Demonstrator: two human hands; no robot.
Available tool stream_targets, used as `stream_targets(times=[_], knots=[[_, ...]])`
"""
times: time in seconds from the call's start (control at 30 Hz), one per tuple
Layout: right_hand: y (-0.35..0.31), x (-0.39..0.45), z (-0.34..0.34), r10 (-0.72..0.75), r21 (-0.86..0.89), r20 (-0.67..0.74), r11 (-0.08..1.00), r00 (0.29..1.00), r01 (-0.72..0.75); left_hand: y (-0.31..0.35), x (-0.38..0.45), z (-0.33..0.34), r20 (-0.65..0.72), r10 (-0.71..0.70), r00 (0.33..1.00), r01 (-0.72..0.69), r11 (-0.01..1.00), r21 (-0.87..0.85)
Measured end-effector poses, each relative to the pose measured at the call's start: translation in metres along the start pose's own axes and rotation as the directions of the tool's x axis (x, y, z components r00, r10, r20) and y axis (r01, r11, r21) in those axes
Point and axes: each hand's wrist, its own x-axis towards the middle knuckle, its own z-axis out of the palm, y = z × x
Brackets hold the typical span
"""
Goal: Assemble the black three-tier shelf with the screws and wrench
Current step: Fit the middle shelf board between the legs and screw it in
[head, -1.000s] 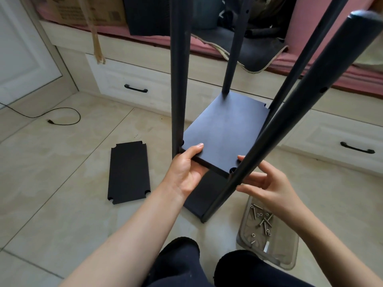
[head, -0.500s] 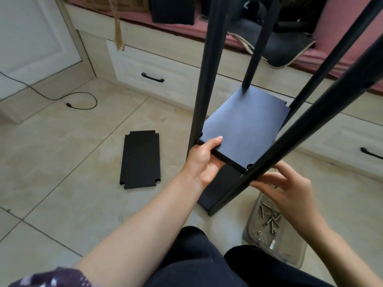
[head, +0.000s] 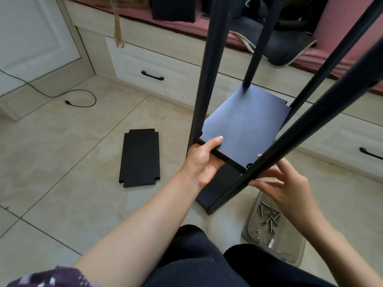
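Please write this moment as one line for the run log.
step: fitting middle shelf | left hand: grips flat black shelf board | right hand: at front-right black metal pole | spare black board: on floor

Matt black shelf board (head: 244, 129), glossy tile floor (head: 62, 162), clear plastic tub (head: 290, 251).

Hands fitting a black shelf panel between four black poles

The left hand (head: 202, 162) grips the near edge of the raised shelf panel (head: 246, 125), thumb on top, beside the near-left pole (head: 204, 79). The right hand (head: 286, 189) has its fingers at the near-right pole (head: 290, 141), by the panel's notched corner. A lower panel (head: 219, 183) sits on the tiled floor (head: 62, 162) under it. A spare panel (head: 141, 158) lies flat to the left. A clear plastic tray (head: 298, 257) of screws (head: 269, 218) sits near the right wrist.
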Motion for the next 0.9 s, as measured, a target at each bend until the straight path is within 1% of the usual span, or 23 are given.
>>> stream_targets(times=[0.13, 0.2, 0.3, 0.37, 0.43, 0.47, 0.63, 0.7, 0.8, 0.9], knots=[[0.010, -0.001, 0.003, 0.082, 0.080, 0.047, 0.993, 0.995, -0.086, -0.001, 0.000, 0.000, -0.021, 0.010, 1.000, -0.011, 1.000, -0.005], [0.013, 0.000, 0.004, 0.120, 0.110, 0.050, 0.986, 0.992, -0.125, -0.003, 0.001, 0.001, -0.043, 0.005, 0.999, -0.007, 0.999, -0.038], [0.016, -0.001, 0.005, 0.129, 0.121, 0.048, 0.984, 0.991, -0.134, -0.007, -0.002, 0.001, -0.027, -0.040, 0.999, 0.038, 0.996, -0.076], [0.016, 0.000, 0.008, 0.141, 0.150, 0.048, 0.978, 0.989, -0.147, -0.014, -0.007, 0.002, 0.017, -0.071, 0.997, 0.071, 0.997, 0.011], [0.015, 0.002, 0.010, 0.143, 0.166, 0.060, 0.975, 0.988, -0.151, -0.022, -0.011, 0.003, 0.061, -0.091, 0.994, 0.083, 0.988, 0.128], [0.015, 0.003, 0.010, 0.144, 0.166, 0.068, 0.974, 0.987, -0.153, -0.025, -0.012, 0.004, 0.073, -0.095, 0.993, 0.083, 0.984, 0.159], [0.010, 0.010, 0.002, 0.155, 0.160, 0.117, 0.972, 0.981, -0.173, -0.024, -0.012, -0.003, 0.145, -0.070, 0.987, 0.034, 0.972, 0.234], [0.008, 0.013, 0.001, 0.157, 0.187, 0.138, 0.965, 0.978, -0.182, -0.025, -0.012, -0.005, 0.165, -0.073, 0.984, 0.029, 0.966, 0.256], [0.007, 0.015, 0.002, 0.161, 0.267, 0.134, 0.944, 0.978, -0.191, -0.025, -0.013, -0.005, 0.147, -0.095, 0.985, 0.050, 0.959, 0.279], [0.004, 0.014, 0.001, 0.210, 0.321, 0.135, 0.915, 0.968, -0.243, -0.024, -0.019, -0.006, 0.094, -0.121, 0.988, 0.075, 0.917, 0.392]])
